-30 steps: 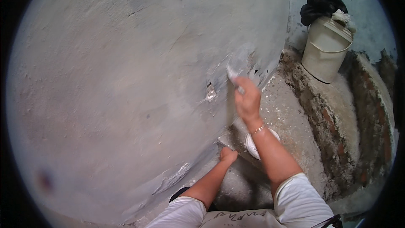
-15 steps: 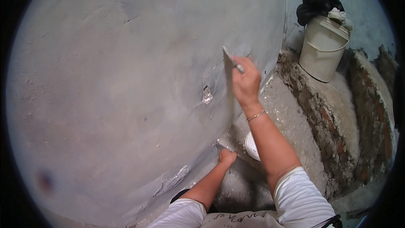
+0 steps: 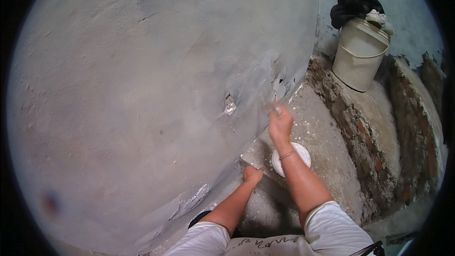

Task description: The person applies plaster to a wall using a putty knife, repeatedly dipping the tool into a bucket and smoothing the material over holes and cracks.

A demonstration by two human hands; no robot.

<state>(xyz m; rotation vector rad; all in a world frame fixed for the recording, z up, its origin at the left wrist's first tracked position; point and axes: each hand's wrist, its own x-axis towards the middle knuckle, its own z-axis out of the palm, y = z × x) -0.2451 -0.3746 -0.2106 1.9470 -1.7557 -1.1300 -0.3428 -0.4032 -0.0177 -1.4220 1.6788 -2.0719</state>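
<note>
My right hand (image 3: 280, 125) is closed around the handle of a putty knife (image 3: 277, 110). Its blade is smeared by motion close to the lower right of the grey plastered wall (image 3: 142, 76). Left of the knife, the wall has a small hole (image 3: 230, 105) with a pale, rough inside. Another broken patch (image 3: 277, 82) with dark gaps lies above the knife. My left hand (image 3: 253, 175) is curled at the edge of a concrete step, low by the wall; whatever its fingers hold is hidden. A round white tub (image 3: 304, 154) stands under my right wrist, partly covered by it.
Rough steps (image 3: 365, 137) with exposed brick climb on the right. A white bucket (image 3: 361, 61) stands on one, topped by a black plastic bag (image 3: 355, 5). Flaking plaster (image 3: 190, 202) marks the wall's lower edge. White crumbs dot the concrete near the tub.
My right hand has moved down along the wall with the putty knife, uncovering the broken patch. More of the white tub shows. The left hand has stayed by the step edge.
</note>
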